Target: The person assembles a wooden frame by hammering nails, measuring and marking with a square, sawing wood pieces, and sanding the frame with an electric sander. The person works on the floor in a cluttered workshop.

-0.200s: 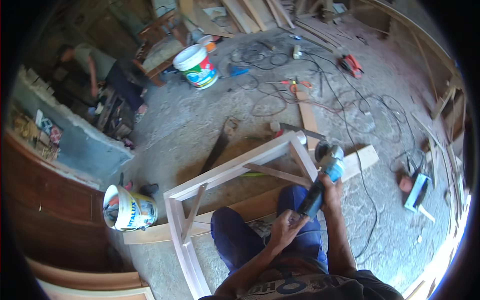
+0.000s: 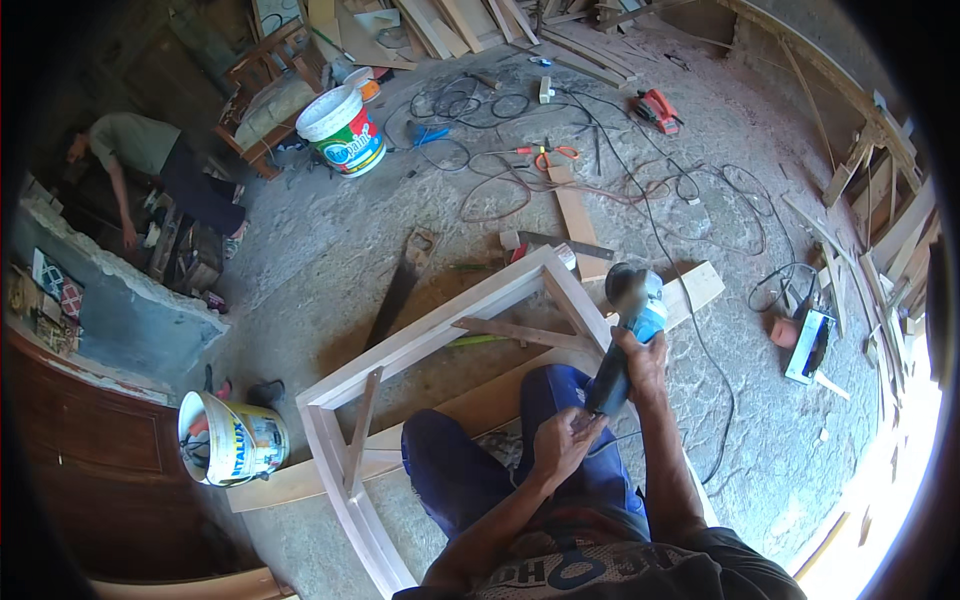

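An angle grinder [image 2: 612, 378] with a blue-grey head, a dark body and a round disc at its far end is held above my right knee. My right hand [image 2: 645, 365] is wrapped round it just behind the head. At its rear end my left hand [image 2: 562, 445] is closed round the dark body. The disc end is near the corner of a pale wooden frame [image 2: 430, 322], which has diagonal braces and surrounds my legs. Whether the disc touches the wood I cannot tell. A wooden board [image 2: 480, 408] lies beneath the frame.
A hand saw [image 2: 402, 285] and a plank [image 2: 580, 215] lie beyond the frame. Paint buckets [image 2: 240, 440] [image 2: 345, 135] stand to the left. Cables [image 2: 690, 280], a red power tool [image 2: 658, 110] and a blue tool [image 2: 808, 345] are on the floor. Another person [image 2: 150, 165] bends over at far left.
The whole view has shifted, so the floor objects sit further left. Both hands keep their grip on the angle grinder, which stays near the frame's corner.
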{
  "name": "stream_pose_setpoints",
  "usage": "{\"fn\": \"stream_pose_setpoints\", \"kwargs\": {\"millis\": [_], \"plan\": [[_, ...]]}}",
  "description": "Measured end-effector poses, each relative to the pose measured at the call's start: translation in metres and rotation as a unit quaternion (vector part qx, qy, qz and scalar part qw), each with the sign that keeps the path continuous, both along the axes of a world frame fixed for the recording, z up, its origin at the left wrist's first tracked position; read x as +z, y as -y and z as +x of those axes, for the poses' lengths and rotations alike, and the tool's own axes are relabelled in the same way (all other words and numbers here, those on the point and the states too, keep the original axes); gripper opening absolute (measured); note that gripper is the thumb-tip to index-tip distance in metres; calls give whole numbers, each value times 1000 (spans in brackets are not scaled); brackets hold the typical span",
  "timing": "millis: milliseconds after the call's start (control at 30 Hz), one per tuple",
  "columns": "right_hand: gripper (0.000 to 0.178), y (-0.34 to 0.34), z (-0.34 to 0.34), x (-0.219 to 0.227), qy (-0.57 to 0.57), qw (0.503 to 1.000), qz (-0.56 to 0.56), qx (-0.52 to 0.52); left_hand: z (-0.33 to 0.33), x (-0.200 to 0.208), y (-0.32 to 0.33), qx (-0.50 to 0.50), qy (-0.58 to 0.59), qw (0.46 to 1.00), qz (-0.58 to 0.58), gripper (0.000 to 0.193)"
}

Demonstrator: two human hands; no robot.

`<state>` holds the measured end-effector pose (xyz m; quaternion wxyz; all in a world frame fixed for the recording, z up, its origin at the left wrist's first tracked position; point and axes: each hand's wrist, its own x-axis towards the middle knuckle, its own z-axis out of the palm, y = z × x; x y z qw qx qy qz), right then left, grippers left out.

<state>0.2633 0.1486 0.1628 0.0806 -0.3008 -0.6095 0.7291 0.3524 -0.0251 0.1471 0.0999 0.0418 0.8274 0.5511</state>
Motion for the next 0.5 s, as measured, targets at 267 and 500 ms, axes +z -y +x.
{"fn": "stream_pose_setpoints", "kwargs": {"millis": [267, 500], "plan": [[62, 37, -24, -20, 57, 993, 101, 10, -20, -26, 28, -29, 10, 999, 40, 37], [44, 57, -36, -20, -63, 995, -48, 53, -31, -25, 56, -26, 25, 999, 39, 41]]}}
